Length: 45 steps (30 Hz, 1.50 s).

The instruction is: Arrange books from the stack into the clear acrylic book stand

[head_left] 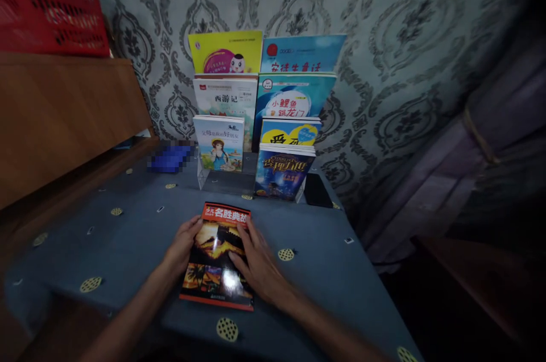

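Note:
A glossy black-and-red book (217, 259) with a wall and sunset scene on its cover is between my two hands, near the table's front. My left hand (184, 240) grips its left edge, with the fingertips at the upper corner and partly hidden. My right hand (256, 262) holds the right edge, its thumb lying over the cover. Beyond the book stands a clear display rack (228, 183). Several books lean in it in two columns, among them a blue book (281, 174) at the front right and a light-blue book (220, 146) at the front left.
A blue cloth with yellow pineapple prints covers the table (140, 248). A dark flat object (318, 190) lies right of the rack, and a blue blurred item (170, 158) lies to its left. A red basket (55, 9) sits on a wooden cabinet (63, 123). Patterned wallpaper is behind.

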{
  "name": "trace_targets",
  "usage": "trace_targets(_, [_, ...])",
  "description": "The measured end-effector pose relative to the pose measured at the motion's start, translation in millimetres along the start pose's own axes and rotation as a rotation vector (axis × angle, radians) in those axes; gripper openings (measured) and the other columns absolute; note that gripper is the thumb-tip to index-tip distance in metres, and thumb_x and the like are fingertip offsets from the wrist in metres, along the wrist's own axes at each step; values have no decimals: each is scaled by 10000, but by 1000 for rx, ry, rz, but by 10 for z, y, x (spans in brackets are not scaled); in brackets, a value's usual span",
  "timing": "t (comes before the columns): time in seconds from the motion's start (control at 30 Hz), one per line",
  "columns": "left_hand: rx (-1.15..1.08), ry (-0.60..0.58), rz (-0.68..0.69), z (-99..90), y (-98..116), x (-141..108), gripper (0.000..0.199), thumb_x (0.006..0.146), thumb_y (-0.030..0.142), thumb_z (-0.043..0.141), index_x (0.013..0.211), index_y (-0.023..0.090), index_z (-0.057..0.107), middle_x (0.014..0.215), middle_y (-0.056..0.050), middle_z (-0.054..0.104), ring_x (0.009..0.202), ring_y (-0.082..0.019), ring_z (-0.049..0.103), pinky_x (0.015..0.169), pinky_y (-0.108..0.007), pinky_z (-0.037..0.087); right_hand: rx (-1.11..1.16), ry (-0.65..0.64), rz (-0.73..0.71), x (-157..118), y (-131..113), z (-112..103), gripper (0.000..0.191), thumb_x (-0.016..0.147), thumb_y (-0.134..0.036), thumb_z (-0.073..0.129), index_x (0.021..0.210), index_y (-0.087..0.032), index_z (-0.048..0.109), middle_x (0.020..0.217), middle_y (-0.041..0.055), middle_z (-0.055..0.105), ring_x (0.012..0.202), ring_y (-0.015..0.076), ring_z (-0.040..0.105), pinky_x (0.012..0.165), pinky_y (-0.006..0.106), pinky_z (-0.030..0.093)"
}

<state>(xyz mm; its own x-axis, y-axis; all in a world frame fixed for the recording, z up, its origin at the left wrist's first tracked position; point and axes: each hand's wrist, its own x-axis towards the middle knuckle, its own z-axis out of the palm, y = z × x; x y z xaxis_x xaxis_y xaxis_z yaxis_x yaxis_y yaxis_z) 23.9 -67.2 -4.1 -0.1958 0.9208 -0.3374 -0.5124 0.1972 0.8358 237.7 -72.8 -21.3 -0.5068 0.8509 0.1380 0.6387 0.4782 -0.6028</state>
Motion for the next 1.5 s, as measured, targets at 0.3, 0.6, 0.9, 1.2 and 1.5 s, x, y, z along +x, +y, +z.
trace_targets(0.3, [-44, -89, 54, 67, 42, -3, 398, 689, 272, 816, 1044, 145, 686, 933, -73, 795, 850, -247, 768, 774, -333, 620, 266, 168, 21, 24, 145, 100, 689, 1021, -481, 437, 1618, -226, 207, 1711, 143, 95, 1566, 280, 186, 1240, 500, 294])
trace_targets(0.6, [-43, -20, 70, 37, 123, 50, 306, 739, 239, 760, 1025, 158, 691, 903, -51, 794, 816, -222, 767, 764, -326, 625, 856, 167, 14, 130, 171, 32, 593, 973, -381, 555, 1524, -284, 359, 1150, 62, 692, 943, 185, 693, 842, 354, 607])
trace_targets(0.9, [-18, -101, 215, 204, 323, 46, 553, 601, 454, 893, 1033, 174, 689, 945, -52, 789, 897, -255, 754, 820, -354, 608, 1138, 12, 62, 277, 71, -223, 478, 835, -540, 711, 1169, -208, 632, 955, 50, 704, 695, 136, 608, 429, 174, 480])
trace_targets(1.2, [316, -42, 605, 226, 485, -29, 621, 830, 714, 612, 1108, 169, 717, 1045, -69, 772, 1043, -250, 693, 928, -331, 539, 765, 279, -205, 255, -127, -274, 284, 1009, -371, 499, 1225, -233, 621, 1099, 57, 715, 932, 166, 676, 742, 250, 575])
trace_targets(1.5, [482, 211, 596, -71, 164, -33, 628, 870, 764, 483, 982, 189, 712, 956, -67, 757, 881, -233, 647, 786, -303, 532, 507, 289, -220, 43, -55, -143, 299, 1046, -316, 436, 1296, -270, 595, 1010, 43, 710, 868, 173, 681, 821, 293, 565])
